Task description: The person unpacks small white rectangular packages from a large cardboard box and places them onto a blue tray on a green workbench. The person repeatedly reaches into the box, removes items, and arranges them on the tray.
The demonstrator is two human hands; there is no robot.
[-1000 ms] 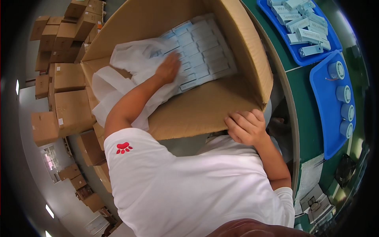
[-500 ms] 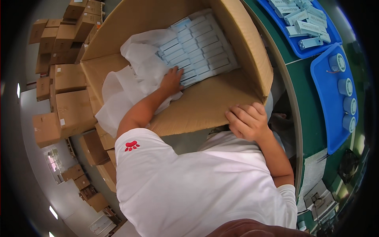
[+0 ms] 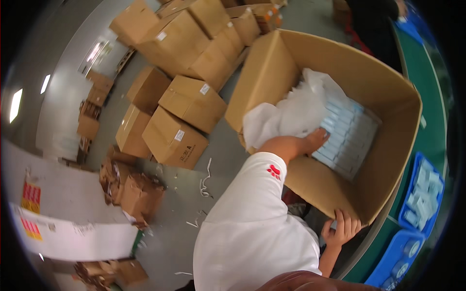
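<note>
A large open cardboard box (image 3: 388, 160) is tilted toward me. Inside lie rows of small white-and-blue boxes (image 3: 342, 131), with crumpled white foam wrap (image 3: 296, 109) pushed over to their left. My left hand (image 3: 314, 141) reaches in over the near wall and rests at the near-left edge of the rows, beside the wrap. Its visible fingers are stretched out, the others are hidden, and I see nothing held. My right hand (image 3: 343, 229) grips the near rim of the cardboard box, fingers hooked over the edge.
Brown cartons (image 3: 182, 138) are stacked at left and behind. Torn cardboard (image 3: 138, 196) and white strips (image 3: 206, 182) litter the floor. On the right, a green table (image 3: 422, 87) carries a blue tray of small boxes (image 3: 422, 196) and a blue tray of round parts (image 3: 400, 259). A person in dark clothes (image 3: 376, 29) stands beyond.
My view has swung left, so the box now sits further right in it and more floor shows. My left hand stays in the box by the wrap; my right hand still holds the rim.
</note>
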